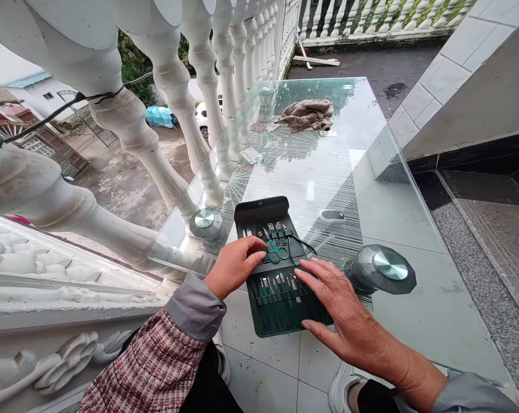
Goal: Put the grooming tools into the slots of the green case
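Note:
A dark green manicure case [280, 324] lies unfolded on the glass table. Green-handled scissors [277, 253] and nail clippers [278, 234] sit in its upper panel. Several slim tools [280, 287] stand in a row of loops in the lower panel. My left hand [235, 264] reaches over the upper panel's left side. Its thumb and fingers come together by the scissors' handles; what is between them is hidden. My right hand [343, 310] is open, fingers spread, over the case's right edge. A thin dark strap [304, 244] sticks out at the upper right.
The glass table [414, 229] has round metal-capped supports [390, 267]. On or beneath the glass is a small grey oval object [332, 216]. A crumpled brown cloth [306, 116] and a small white packet [251, 155] lie farther back. White balusters [130, 132] border the left side.

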Tool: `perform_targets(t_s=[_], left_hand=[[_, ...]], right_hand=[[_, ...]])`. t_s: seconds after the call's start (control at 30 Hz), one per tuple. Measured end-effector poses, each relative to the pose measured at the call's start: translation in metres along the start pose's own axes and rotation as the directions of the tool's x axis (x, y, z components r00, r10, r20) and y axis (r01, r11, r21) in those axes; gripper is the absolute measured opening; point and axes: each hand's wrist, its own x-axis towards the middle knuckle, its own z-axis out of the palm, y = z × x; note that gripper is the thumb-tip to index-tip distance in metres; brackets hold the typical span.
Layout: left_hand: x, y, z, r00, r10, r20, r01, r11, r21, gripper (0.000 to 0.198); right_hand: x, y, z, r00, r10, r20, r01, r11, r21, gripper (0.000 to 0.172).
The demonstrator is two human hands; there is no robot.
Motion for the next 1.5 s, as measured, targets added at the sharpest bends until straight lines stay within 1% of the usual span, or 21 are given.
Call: perform_targets(t_s=[0.3, 0.47, 0.67, 0.93, 1.27, 1.5], left_hand=[[0.001, -0.001, 0.001, 1.0, 0.006, -0.003, -0.006, 1.0, -0.001, 0.016], [0.001, -0.001, 0.001, 1.0, 0.007, -0.007, -0.007, 1.0, 0.0, 0.016], [0.001, -0.001, 0.001, 1.0, 0.006, -0.012, -0.006, 1.0, 0.006, 0.016], [0.001, -0.001, 0.001, 1.0, 0.002, -0.005, -0.002, 1.0, 0.003, 0.016], [0.001, 0.0, 0.0, 1.0, 0.0, -0.005, 0.0, 1.0, 0.012, 0.016], [0.0, 0.0, 0.0, 1.0, 0.002, -0.003, -0.002, 1.0, 0.018, 0.017]], right_hand=[[0.0, -0.006, 0.003, 0.998, -0.017, 0.053, 0.017, 1.0, 0.004, 0.072], [0.0, -0.009, 0.005, 0.999, -0.01, 0.05, 0.01, 1.0, -0.004, 0.073], [0.001, -0.011, 0.006, 1.0, 0.006, 0.025, -0.005, 1.0, -0.012, 0.071], [0.0, -0.011, 0.004, 0.997, -0.045, 0.069, 0.044, 0.999, 0.024, 0.072], [0.002, -0.011, 0.011, 1.0, 0.004, 0.015, -0.004, 1.0, 0.004, 0.069], [0.001, -0.007, 0.003, 0.999, -0.042, 0.032, 0.041, 0.999, 0.016, 0.073]])
